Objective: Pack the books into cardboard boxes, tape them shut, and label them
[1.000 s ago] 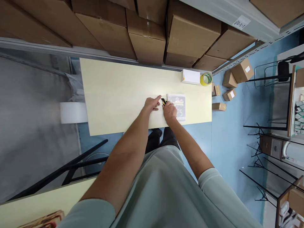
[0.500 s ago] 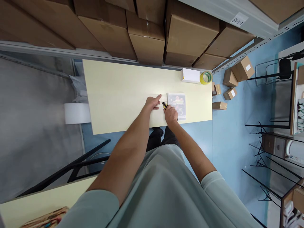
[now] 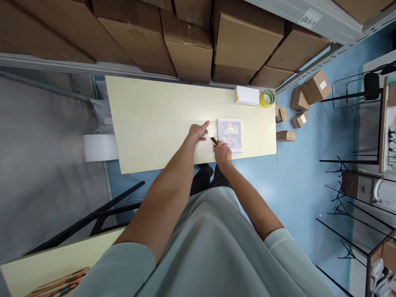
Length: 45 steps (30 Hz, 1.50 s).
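A flat printed packet in clear wrap (image 3: 229,134) lies on the pale yellow table (image 3: 154,123), near its front right part. My right hand (image 3: 222,152) is closed round a yellow and black utility knife (image 3: 214,142), whose tip sits at the packet's left edge. My left hand (image 3: 198,132) rests on the table just left of the packet, fingers stretched out and pressing on a strip of clear film there.
A white box (image 3: 246,95) and a yellow tape roll (image 3: 267,98) stand at the table's back right corner. Large cardboard boxes (image 3: 192,37) are stacked behind. Small cartons (image 3: 298,111) lie on the blue floor to the right. A white roll (image 3: 100,147) sits left of the table.
My right hand with the knife has drawn back toward me along the packet's left edge. My left hand has stayed put.
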Each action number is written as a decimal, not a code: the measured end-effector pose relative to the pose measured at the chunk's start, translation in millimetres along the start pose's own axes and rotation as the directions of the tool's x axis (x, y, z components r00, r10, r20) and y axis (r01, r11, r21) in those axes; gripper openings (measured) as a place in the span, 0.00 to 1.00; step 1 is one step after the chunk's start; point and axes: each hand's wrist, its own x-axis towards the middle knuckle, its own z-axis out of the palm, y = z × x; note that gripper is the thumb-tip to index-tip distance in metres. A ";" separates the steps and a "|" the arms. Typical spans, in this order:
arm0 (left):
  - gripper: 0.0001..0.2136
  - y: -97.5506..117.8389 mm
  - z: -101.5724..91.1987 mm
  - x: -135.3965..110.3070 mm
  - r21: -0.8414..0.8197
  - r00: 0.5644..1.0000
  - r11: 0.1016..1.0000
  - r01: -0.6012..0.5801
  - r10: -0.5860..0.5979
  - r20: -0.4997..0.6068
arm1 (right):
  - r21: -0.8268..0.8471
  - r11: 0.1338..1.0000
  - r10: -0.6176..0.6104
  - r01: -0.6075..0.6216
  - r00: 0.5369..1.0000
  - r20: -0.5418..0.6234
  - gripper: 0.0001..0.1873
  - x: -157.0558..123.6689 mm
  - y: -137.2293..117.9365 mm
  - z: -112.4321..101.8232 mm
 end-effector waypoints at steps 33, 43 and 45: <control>0.22 -7.0 0.4 3.3 -0.032 1.000 0.999 -0.020 0.021 0.021 | -0.036 0.999 -0.024 0.027 0.995 0.098 0.23 -64.9 21.2 46.2; 0.22 -8.1 -0.8 6.5 -0.030 0.999 1.000 -0.008 0.009 0.031 | -0.064 0.996 -0.053 0.061 0.992 0.118 0.22 -74.5 26.8 48.7; 0.22 -8.6 -0.8 7.0 -0.032 0.999 0.999 -0.007 0.008 0.032 | -0.064 0.995 -0.064 0.073 0.989 0.130 0.21 -75.6 28.2 47.7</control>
